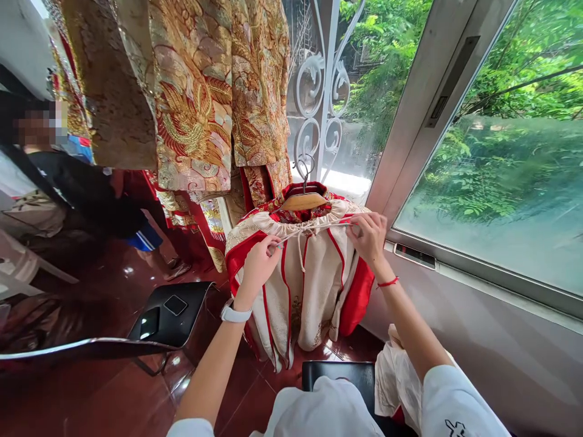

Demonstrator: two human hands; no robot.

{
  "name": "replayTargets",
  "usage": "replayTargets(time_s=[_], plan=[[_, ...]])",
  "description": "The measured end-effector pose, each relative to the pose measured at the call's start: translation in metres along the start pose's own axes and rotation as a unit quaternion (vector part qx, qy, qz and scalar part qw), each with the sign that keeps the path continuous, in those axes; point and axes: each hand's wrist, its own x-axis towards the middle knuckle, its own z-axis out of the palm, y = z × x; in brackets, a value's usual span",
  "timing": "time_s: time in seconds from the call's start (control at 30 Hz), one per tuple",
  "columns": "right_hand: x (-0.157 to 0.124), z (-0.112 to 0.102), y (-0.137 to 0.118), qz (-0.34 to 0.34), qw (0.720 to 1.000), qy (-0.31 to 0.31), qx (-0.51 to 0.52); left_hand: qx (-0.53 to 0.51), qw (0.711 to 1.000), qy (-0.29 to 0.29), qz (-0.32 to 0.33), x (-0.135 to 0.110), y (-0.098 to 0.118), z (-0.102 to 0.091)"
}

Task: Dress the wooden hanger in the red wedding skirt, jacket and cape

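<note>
In front of me a cream and red garment (312, 285) with a gathered neckline hangs on a wooden hanger (304, 201). A thin pale drawstring (302, 254) runs along the gathers, with one end dangling at the middle. My left hand (260, 267) pinches the cord on the left side of the neckline. On the right side, my right hand (368, 235) has the cord between thumb and fingers. Between both hands the cord looks stretched nearly straight. Red fabric shows under the cream layer at both sides.
Gold embroidered garments (195, 121) hang behind at the upper left. A window (496, 182) fills the right, with a phone (414, 255) on its sill. Left stands a black chair (191, 321) holding two dark devices. A person (77, 182) is at far left. White plastic (394, 376) lies lower right.
</note>
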Motion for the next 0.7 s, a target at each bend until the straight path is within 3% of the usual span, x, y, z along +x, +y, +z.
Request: replayTargets(time_s=[0.1,0.17,0.27,0.3,0.37,0.43,0.47,0.5,0.6,0.67,0.7], plan=[[-0.005,0.009,-0.002,0.082,0.983,-0.046,0.156,-0.007,1.0,-0.006,-0.002,0.0,-0.003,0.004],[-0.006,0.006,0.002,0.089,0.985,-0.059,0.138,-0.03,0.999,-0.016,-0.005,-0.002,-0.003,0.004],[-0.002,-0.01,0.014,0.045,0.994,-0.058,0.077,-0.13,0.991,-0.012,0.003,-0.003,-0.004,-0.004],[-0.001,-0.016,0.02,0.039,0.993,-0.057,0.095,-0.172,0.985,0.016,0.011,-0.002,-0.007,-0.011],[0.005,-0.024,0.037,0.059,0.988,-0.027,0.142,-0.225,0.966,0.127,0.021,0.005,-0.019,-0.027],[0.011,-0.028,0.058,0.103,0.984,0.012,0.145,-0.217,0.948,0.233,0.001,0.018,-0.042,-0.046],[0.015,-0.028,0.068,0.126,0.982,0.012,0.139,-0.206,0.949,0.237,-0.028,0.027,-0.055,-0.055],[0.019,-0.027,0.078,0.146,0.979,-0.007,0.142,-0.204,0.955,0.204,-0.069,0.035,-0.069,-0.062],[0.029,-0.021,0.096,0.206,0.948,-0.095,0.224,-0.248,0.948,0.008,-0.199,0.056,-0.104,-0.072],[0.033,-0.019,0.099,0.252,0.915,-0.117,0.293,-0.272,0.931,-0.073,-0.23,0.061,-0.113,-0.073],[0.035,-0.019,0.099,0.274,0.9,-0.118,0.318,-0.27,0.932,-0.087,-0.225,0.061,-0.114,-0.073]])
